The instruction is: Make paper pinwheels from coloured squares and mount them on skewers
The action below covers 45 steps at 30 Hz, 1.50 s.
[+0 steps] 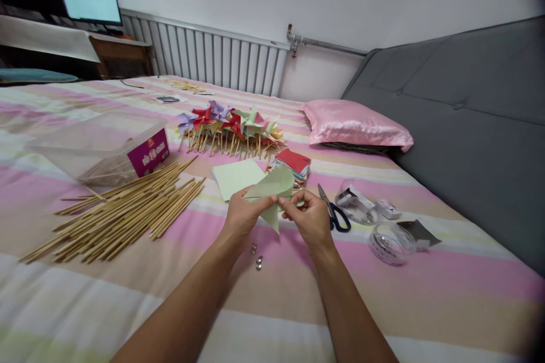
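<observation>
Both hands are closed on one pale green paper pinwheel [272,186], its points partly curled toward the middle. My left hand [247,212] grips it from the left, thumb toward the centre. From the right, my right hand [307,215] pinches a corner near that centre. Behind them lies a light green paper sheet [236,176], and beyond the pinwheel is a stack of coloured paper [293,163] with red on top. Small shiny metal pieces [259,262] rest on the bedspread just below my hands. Dark-handled scissors [336,212] lie right of my right hand.
Bamboo sticks [123,215] are spread at left, before a clear plastic box [102,147]. Finished pinwheels [230,125] on sticks lie in a row farther back. Clear round containers [389,244] stand at right. A pink pillow [353,125] sits by the grey headboard [460,102].
</observation>
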Motion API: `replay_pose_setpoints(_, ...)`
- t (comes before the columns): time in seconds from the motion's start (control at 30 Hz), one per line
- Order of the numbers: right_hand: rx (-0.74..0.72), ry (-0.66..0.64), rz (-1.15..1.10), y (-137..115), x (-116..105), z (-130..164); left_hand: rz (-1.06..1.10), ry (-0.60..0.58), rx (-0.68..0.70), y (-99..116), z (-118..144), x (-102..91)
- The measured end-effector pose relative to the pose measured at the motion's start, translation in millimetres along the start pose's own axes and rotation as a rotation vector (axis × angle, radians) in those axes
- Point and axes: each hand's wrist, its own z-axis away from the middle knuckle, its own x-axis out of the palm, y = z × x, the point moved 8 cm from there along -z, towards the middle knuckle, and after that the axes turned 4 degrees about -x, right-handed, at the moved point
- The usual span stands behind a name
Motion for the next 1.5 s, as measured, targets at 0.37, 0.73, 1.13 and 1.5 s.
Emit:
replay_pose_setpoints(0.37,-0.064,-0.005,-0.012,-5.5,1.6,1.4,0.086,0.041,-0.071,-4.2,-0.7,-3.9)
replay_pose_setpoints(0.73,0.025,0.036,-0.26,0.2,1.0,-0.6,0.078,0.005,-0.118,-8.3,1.4,0.9)
replay_pose_setpoints(1.13,0.294,-0.277,-0.261,13.3,-6.3,1.2,-0.183,-0.291,-0.249,-6.6,8.6,10.8)
replay_pose_setpoints(1.5,0.235,-0.376,-0.157,5.5,-2.1,5.6,-0.338,-0.315,-0.233,-15.6,7.1,7.7)
